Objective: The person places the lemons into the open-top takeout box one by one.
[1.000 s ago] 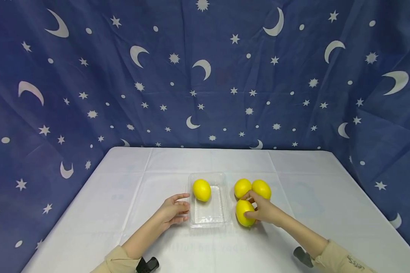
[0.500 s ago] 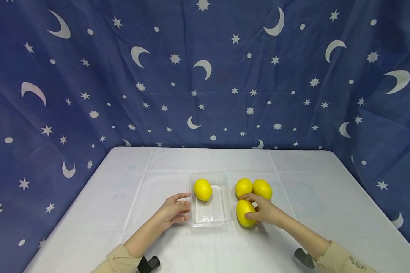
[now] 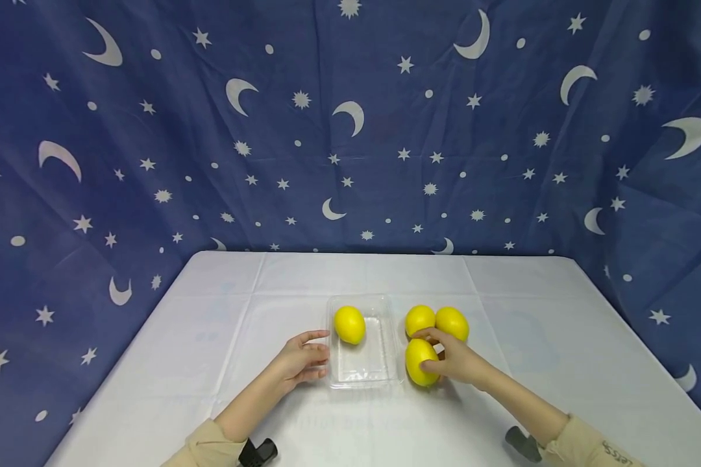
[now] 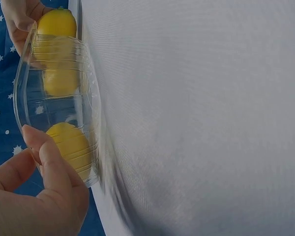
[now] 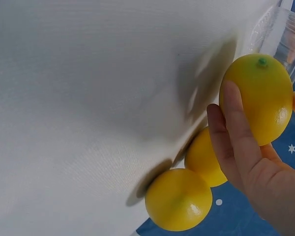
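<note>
In the head view a clear plastic box [image 3: 367, 376] lies on the table with one yellow lemon [image 3: 349, 325] in its far left part. My left hand [image 3: 300, 358] is at the box's left side, fingers apart and slightly bent, their tips at the rim [image 4: 20, 105]. My right hand [image 3: 452, 358] holds another lemon [image 3: 420, 362] between thumb and fingers, just right of the box. The right wrist view shows this lemon [image 5: 259, 98] with its green tip up and a shadow apart from it on the cloth. Part of it is hidden by the fingers.
Two more lemons, one nearer the box [image 3: 419, 320] and one to its right [image 3: 452, 323], lie side by side beyond my right hand. A white cloth [image 3: 257, 279] covers the table. Behind it hangs a blue curtain [image 3: 304, 123] with moons and stars.
The lemon in my right hand has risen very slightly. The whole head view has drifted a little to the right. My left hand stays at the box's side.
</note>
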Motion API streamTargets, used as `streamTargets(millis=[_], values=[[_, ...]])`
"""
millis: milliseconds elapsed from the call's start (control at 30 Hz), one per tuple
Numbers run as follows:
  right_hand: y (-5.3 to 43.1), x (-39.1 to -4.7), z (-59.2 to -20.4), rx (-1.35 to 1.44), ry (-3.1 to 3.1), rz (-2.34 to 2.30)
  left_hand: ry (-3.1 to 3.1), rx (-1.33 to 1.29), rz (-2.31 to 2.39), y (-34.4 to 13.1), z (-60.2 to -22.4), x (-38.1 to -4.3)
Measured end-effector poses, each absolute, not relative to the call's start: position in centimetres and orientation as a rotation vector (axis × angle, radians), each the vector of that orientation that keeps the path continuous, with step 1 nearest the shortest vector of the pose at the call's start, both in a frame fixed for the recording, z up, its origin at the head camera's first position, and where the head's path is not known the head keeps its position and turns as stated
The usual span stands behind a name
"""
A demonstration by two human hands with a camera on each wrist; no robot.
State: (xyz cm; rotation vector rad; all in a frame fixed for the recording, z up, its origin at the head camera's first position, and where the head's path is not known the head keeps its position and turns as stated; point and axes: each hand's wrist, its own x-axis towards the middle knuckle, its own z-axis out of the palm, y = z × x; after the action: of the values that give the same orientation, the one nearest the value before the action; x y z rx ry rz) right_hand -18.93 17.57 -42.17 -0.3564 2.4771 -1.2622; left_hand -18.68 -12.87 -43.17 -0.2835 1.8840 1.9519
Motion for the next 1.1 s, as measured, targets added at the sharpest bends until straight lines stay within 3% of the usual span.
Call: streamTargets(millis=[1100], values=[[17.2,-19.3,-39.9,-0.328,2.505,-1.365,1.886,-0.281,1.957,-13.0,-43.4,-18.6]])
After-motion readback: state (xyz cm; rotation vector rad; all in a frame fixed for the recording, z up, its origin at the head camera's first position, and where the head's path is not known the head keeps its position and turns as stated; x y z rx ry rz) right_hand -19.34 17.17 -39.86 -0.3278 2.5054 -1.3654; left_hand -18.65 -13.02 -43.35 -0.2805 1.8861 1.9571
